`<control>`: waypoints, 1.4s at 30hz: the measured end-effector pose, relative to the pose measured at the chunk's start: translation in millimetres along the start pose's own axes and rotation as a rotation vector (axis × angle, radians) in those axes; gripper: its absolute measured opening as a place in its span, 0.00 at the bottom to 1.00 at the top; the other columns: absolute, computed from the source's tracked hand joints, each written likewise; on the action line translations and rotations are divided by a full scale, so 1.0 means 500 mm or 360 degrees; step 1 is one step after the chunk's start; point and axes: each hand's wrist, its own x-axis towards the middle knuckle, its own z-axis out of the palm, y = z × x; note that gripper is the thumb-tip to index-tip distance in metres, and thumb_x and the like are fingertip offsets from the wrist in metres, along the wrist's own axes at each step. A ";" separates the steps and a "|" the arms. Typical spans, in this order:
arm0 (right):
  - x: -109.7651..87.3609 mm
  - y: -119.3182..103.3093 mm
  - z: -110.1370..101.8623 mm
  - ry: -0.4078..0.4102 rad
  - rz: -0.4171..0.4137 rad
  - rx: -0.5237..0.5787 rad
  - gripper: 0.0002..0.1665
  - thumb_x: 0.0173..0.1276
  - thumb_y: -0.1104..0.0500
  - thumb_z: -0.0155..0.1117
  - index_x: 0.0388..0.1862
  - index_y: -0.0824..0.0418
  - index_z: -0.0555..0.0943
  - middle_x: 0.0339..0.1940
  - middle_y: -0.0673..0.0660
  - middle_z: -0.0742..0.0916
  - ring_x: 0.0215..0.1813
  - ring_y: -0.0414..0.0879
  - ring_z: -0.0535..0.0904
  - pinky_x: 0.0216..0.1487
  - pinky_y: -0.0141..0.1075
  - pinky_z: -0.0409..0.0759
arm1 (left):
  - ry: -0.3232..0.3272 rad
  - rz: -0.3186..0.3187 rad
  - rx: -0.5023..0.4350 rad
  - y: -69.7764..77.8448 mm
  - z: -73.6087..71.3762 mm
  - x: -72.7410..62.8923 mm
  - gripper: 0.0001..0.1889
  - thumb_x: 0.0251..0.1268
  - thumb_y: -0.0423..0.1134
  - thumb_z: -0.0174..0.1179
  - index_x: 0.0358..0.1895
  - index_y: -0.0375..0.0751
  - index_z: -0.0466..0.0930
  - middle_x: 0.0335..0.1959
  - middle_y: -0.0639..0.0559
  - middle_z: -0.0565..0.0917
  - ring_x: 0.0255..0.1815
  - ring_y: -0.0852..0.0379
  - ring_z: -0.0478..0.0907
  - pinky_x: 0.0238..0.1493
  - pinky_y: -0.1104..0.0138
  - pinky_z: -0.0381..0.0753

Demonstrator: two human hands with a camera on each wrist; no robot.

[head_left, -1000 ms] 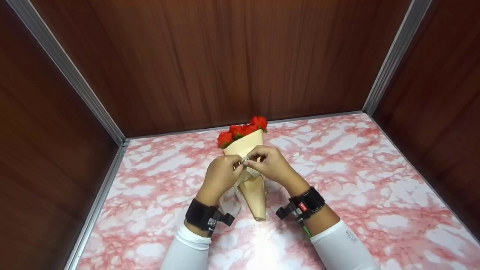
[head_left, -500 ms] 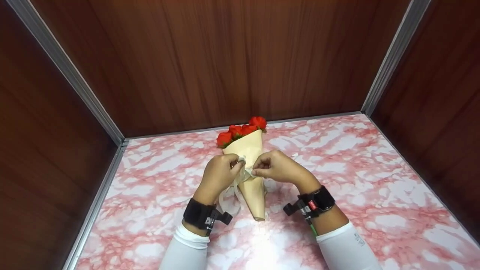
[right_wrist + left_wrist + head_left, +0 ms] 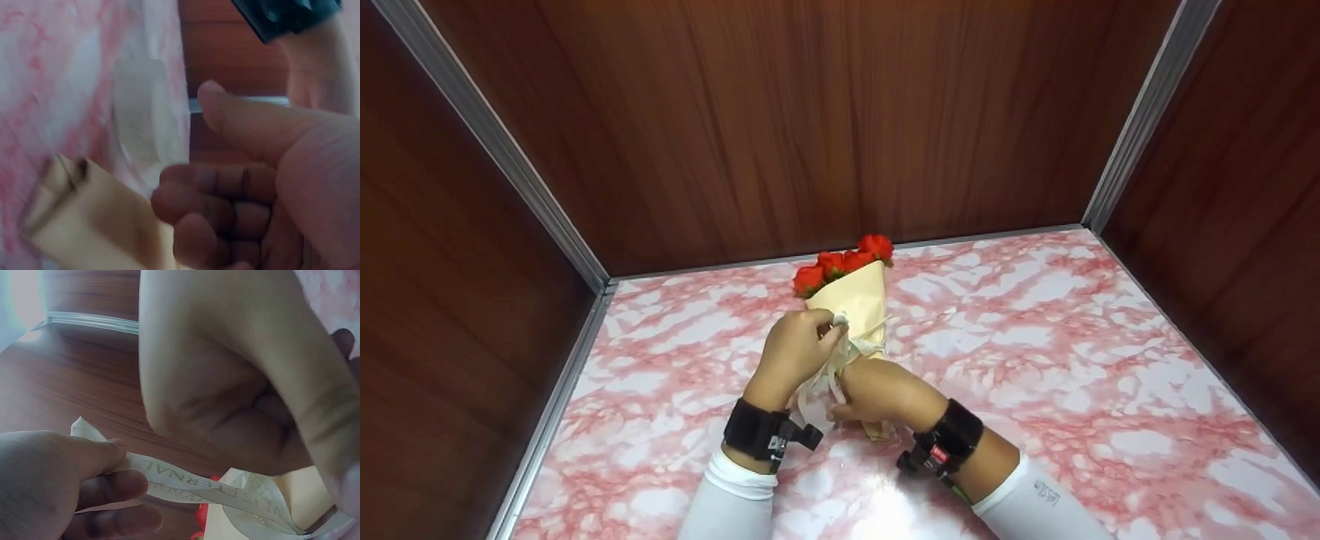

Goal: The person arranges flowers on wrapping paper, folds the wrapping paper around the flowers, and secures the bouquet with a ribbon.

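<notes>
A bouquet of red roses (image 3: pixel 831 262) in cream wrapping paper (image 3: pixel 855 296) lies on the table, blooms toward the back wall. A pale ribbon (image 3: pixel 864 347) with gold lettering crosses the paper's middle, its ends loose. My left hand (image 3: pixel 799 345) pinches one length between thumb and fingers; the left wrist view shows this ribbon (image 3: pixel 180 481) stretched taut from the fingertips toward the wrap. Over the lower part of the cone reaches my right hand (image 3: pixel 885 394). Its fingers are loosely bent, thumb apart, near a hanging ribbon tail (image 3: pixel 143 112), with nothing between them in the right wrist view.
The pink-and-white marbled table (image 3: pixel 1072 390) is bounded by dark wood panels (image 3: pixel 840 127) at the back and both sides, with metal strips (image 3: pixel 540 195) at the corners. Black camera bands (image 3: pixel 949 435) sit on both wrists.
My right hand has left the knot area and swung down and left over the cone's lower end, letting go of the ribbon. The left hand still pinches its length, having shifted slightly left.
</notes>
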 end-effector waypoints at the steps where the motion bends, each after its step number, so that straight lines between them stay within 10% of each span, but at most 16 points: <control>1: 0.002 -0.002 0.005 0.0014 0.0021 -0.0003 0.16 0.72 0.45 0.81 0.35 0.53 0.85 0.19 0.46 0.86 0.22 0.39 0.84 0.43 0.42 0.87 | -0.0002 -0.0001 0.0002 0.000 0.000 0.000 0.13 0.78 0.42 0.72 0.31 0.44 0.89 0.21 0.61 0.71 0.26 0.58 0.70 0.30 0.63 0.68; 11: 0.016 -0.010 0.037 0.0096 0.0094 -0.0099 0.24 0.64 0.44 0.83 0.19 0.48 0.78 0.16 0.46 0.84 0.19 0.43 0.81 0.33 0.44 0.85 | 0.0006 -0.0011 -0.0001 0.004 0.001 -0.002 0.14 0.77 0.42 0.73 0.30 0.43 0.89 0.21 0.59 0.75 0.26 0.58 0.71 0.30 0.63 0.68; 24: 0.011 -0.018 0.023 0.0044 0.0346 0.0128 0.14 0.60 0.63 0.82 0.25 0.54 0.83 0.14 0.49 0.85 0.14 0.44 0.83 0.24 0.40 0.84 | 0.0022 0.0003 0.0004 0.006 0.000 -0.002 0.14 0.77 0.43 0.73 0.29 0.44 0.89 0.20 0.59 0.75 0.26 0.58 0.71 0.30 0.62 0.70; 42: 0.028 0.075 -0.014 0.0648 0.0352 0.0082 0.12 0.67 0.64 0.80 0.28 0.57 0.83 0.31 0.53 0.83 0.34 0.49 0.79 0.40 0.48 0.83 | 0.0007 0.0000 0.0017 0.013 -0.006 -0.002 0.11 0.77 0.42 0.74 0.32 0.44 0.92 0.21 0.58 0.78 0.25 0.60 0.70 0.29 0.64 0.68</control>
